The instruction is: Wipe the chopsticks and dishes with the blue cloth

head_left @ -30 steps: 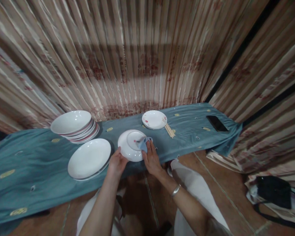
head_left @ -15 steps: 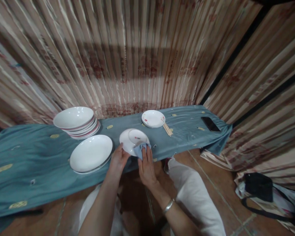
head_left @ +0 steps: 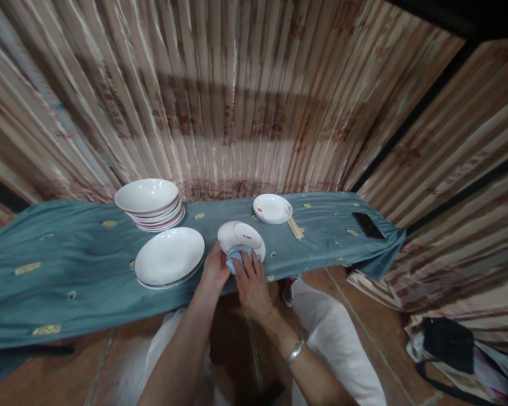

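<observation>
A white plate (head_left: 227, 234), its underside with a small red mark facing up, is tilted over the front edge of the cloth-covered table. My left hand (head_left: 215, 267) grips its near left rim. With my right hand (head_left: 251, 281) I press a light blue cloth (head_left: 233, 258) against the plate's near side, fingers bent over the cloth. To the left lie stacked large white plates (head_left: 169, 256). Beyond the plate in my hands sits a small stack of flower-patterned plates (head_left: 273, 207), with wooden chopsticks (head_left: 296, 229) beside it.
A tall stack of white bowls (head_left: 148, 197) with red-banded rims stands at the back left of the blue-green tablecloth (head_left: 88, 254). A black phone (head_left: 368, 225) lies at the right end. Pleated curtains (head_left: 237, 113) hang behind. A black bag (head_left: 449, 344) rests at lower right.
My right hand has moved the blue cloth leftward along the plate's near side, closer to my left hand. The view has shifted slightly, so the table things appear further right.
</observation>
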`<control>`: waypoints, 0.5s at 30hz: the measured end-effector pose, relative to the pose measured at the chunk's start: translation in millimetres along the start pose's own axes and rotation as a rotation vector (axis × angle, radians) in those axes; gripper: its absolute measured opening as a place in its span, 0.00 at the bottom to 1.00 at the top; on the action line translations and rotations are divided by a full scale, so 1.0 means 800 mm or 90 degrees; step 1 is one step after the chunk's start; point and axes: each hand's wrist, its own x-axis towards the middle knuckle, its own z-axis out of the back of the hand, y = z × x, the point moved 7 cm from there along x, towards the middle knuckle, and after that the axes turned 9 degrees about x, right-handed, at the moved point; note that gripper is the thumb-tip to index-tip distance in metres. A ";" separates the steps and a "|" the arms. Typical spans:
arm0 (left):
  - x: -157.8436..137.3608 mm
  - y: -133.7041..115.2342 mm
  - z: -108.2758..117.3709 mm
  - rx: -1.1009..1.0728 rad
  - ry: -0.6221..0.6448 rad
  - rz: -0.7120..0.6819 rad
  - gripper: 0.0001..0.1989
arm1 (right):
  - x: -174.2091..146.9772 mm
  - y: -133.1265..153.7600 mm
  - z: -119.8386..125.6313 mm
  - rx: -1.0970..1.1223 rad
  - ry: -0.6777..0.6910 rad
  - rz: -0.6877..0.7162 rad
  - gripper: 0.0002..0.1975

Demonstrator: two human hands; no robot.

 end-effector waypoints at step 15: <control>-0.003 -0.001 -0.004 -0.053 0.053 0.008 0.22 | 0.070 0.005 0.012 -0.017 0.144 0.163 0.25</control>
